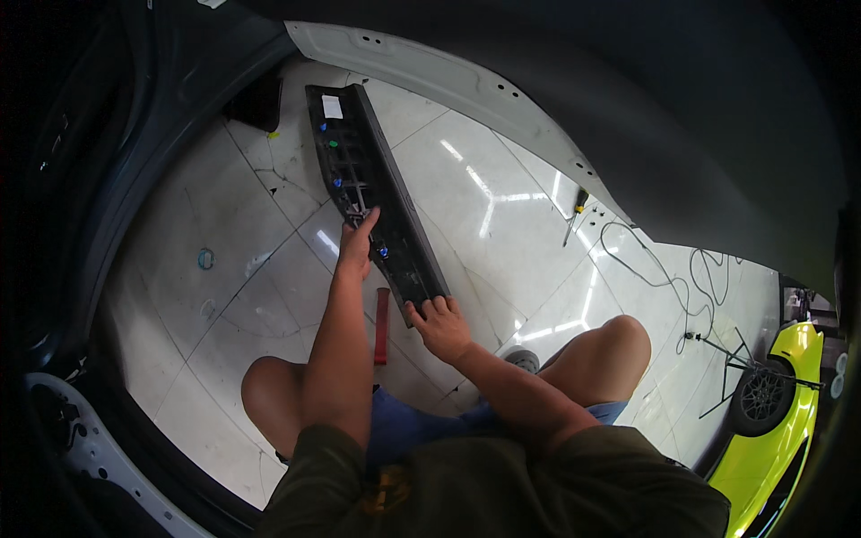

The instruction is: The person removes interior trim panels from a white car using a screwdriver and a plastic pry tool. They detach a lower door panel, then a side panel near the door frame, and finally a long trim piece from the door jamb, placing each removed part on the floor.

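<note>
A long black plastic trim panel (395,197) slants away from me above the tiled floor, its ribbed back facing up. Blue and green clips and a white label show along its left side. My left hand (357,244) is closed on the panel's left edge, thumb lying over the ribbed side. At the near end, my right hand (440,325) grips the panel, its fingers curled over the end. Whether the panel rests on the floor or is held up, I cannot tell. A flat red bar (382,323) lies on the floor between my knees, just below the panel.
A car door (502,99) arches over the far right side, and a dark door frame (161,134) curves along the left. On the floor lie a screwdriver (577,215), a looped cable (659,260) and a small roll (205,258). A bright yellow-green car (771,457) stands at right.
</note>
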